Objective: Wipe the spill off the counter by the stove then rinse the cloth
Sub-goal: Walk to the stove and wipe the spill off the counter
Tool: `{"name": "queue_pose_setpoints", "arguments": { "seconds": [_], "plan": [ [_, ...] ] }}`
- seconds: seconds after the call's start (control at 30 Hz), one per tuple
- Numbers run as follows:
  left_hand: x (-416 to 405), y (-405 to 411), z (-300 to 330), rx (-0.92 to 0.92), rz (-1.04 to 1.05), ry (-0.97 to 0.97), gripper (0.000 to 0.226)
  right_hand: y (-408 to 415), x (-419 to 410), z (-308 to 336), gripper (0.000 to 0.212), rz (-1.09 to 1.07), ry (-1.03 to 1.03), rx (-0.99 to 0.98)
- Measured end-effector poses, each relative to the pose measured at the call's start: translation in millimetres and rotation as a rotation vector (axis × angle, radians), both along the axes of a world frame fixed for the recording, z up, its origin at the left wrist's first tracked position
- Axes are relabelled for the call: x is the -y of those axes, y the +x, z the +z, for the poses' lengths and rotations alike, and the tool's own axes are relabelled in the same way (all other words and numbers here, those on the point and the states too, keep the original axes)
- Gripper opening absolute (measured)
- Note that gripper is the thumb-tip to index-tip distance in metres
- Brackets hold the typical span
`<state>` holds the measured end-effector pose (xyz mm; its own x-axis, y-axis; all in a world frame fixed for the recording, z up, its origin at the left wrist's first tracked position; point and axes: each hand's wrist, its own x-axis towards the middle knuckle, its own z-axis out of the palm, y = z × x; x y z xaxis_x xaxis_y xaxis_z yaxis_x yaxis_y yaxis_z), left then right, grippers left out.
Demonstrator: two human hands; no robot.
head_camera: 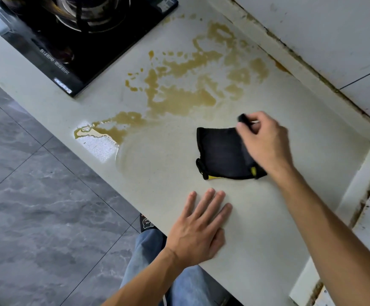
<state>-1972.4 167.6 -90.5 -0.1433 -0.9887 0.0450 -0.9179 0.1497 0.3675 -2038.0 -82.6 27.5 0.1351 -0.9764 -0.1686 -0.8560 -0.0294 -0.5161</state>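
At centre right, the right hand [265, 140] pinches a corner of the black yellow-trimmed cloth [222, 153] below the brownish-yellow spill [179, 85], while the left hand [198, 230] lies spread flat on the pale counter [157, 173].

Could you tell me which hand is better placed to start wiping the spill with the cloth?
The right hand: it already pinches a corner of the black cloth, which lies just short of the brown spill. The left hand rests flat on the counter, apart from the cloth, and is likely better kept as a brace.

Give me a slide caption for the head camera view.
Right hand pinches black cloth beside brown spill; left hand flat on counter.
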Motion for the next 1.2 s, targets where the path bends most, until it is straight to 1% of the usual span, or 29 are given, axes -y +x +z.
{"name": "queue_pose_setpoints", "arguments": {
  "seconds": [0.03, 0.1, 0.13, 0.17, 0.2, 0.23, 0.27, 0.3, 0.37, 0.4, 0.47, 0.53, 0.63, 0.73, 0.83, 0.9, 0.93, 0.97, 1.0, 1.1, 1.13, 1.2],
  "plan": [
    [-0.3, 0.0, 0.1, -0.002, 0.000, 0.003, 0.065, 14.5, -8.4, -5.6, 0.027, 0.056, 0.078, 0.025],
    [-0.3, 0.0, 0.2, -0.007, 0.004, 0.007, 0.064, 34.0, -22.0, -20.1, 0.030, 0.175, 0.297, 0.126],
    [0.1, 0.5, 0.9, -0.010, 0.004, 0.012, 0.064, 36.6, -28.3, -26.7, 0.031, 0.258, 0.363, 0.166],
    [0.8, 0.9, 2.1, -0.016, 0.004, 0.018, 0.063, 35.0, -31.7, -32.3, 0.028, 0.358, 0.330, 0.173],
    [1.6, 1.3, 3.4, -0.022, 0.005, 0.024, 0.061, 29.2, -30.9, -38.9, 0.025, 0.454, 0.194, 0.145],
    [1.8, 1.9, 4.7, -0.029, 0.007, 0.030, 0.059, 20.1, -28.4, -46.7, 0.024, 0.541, 0.008, 0.085],
    [0.6, 3.1, 6.3, -0.040, 0.016, 0.039, 0.057, 10.2, -26.0, -54.9, 0.028, 0.617, -0.137, 0.017],
    [-2.0, 5.3, 8.4, -0.055, 0.043, 0.049, 0.055, 0.8, -24.2, -62.9, 0.035, 0.686, -0.199, -0.034],
    [-9.6, 13.4, 13.5, -0.084, 0.164, 0.072, 0.055, -15.5, -25.7, -78.1, 0.052, 0.798, -0.150, -0.132],
    [-13.8, 19.3, 16.1, -0.085, 0.241, 0.086, 0.057, -20.1, -27.9, -84.9, 0.057, 0.827, -0.132, -0.189],
    [-21.1, 31.9, 21.5, -0.061, 0.390, 0.121, 0.063, -22.4, -31.5, -95.5, 0.062, 0.854, -0.164, -0.275],
    [-23.3, 39.6, 25.8, -0.042, 0.482, 0.177, 0.066, -14.1, -33.5, -98.8, 0.066, 0.870, -0.192, -0.321],
    [-20.5, 40.4, 28.5, -0.022, 0.498, 0.229, 0.065, 21.7, -35.3, -99.3, 0.068, 0.958, -0.207, -0.330],
    [-19.3, 38.0, 29.0, -0.018, 0.508, 0.244, 0.066, 82.9, -41.1, -96.5, 0.068, 1.108, -0.221, -0.293],
    [-18.2, 38.1, 27.0, -0.023, 0.522, 0.240, 0.069, 147.8, -57.7, -92.3, 0.067, 1.356, -0.253, -0.243],
    [-17.7, 38.1, 25.7, -0.036, 0.524, 0.238, 0.072, 174.6, -71.7, -94.9, 0.064, 1.539, -0.330, -0.221],
    [-18.0, 38.3, 25.3, -0.047, 0.525, 0.235, 0.073, 183.3, -74.1, -96.4, 0.064, 1.586, -0.349, -0.214],
    [-18.4, 38.7, 25.1, -0.059, 0.525, 0.231, 0.073, 191.0, -71.8, -97.5, 0.063, 1.585, -0.360, -0.209],
    [-18.5, 39.2, 25.2, -0.070, 0.527, 0.227, 0.073, 198.3, -65.4, -97.9, 0.064, 1.530, -0.358, -0.212],
    [-18.3, 38.5, 24.8, -0.082, 0.549, 0.217, 0.073, 208.3, -39.1, -95.6, 0.066, 1.220, -0.270, -0.251],
    [-18.5, 37.6, 24.1, -0.084, 0.555, 0.212, 0.074, 204.7, -35.2, -95.8, 0.066, 1.153, -0.249, -0.264],
    [-19.8, 36.8, 23.7, -0.087, 0.559, 0.210, 0.076, 188.7, -43.7, -97.9, 0.068, 1.101, -0.254, -0.285]
  ]
}}
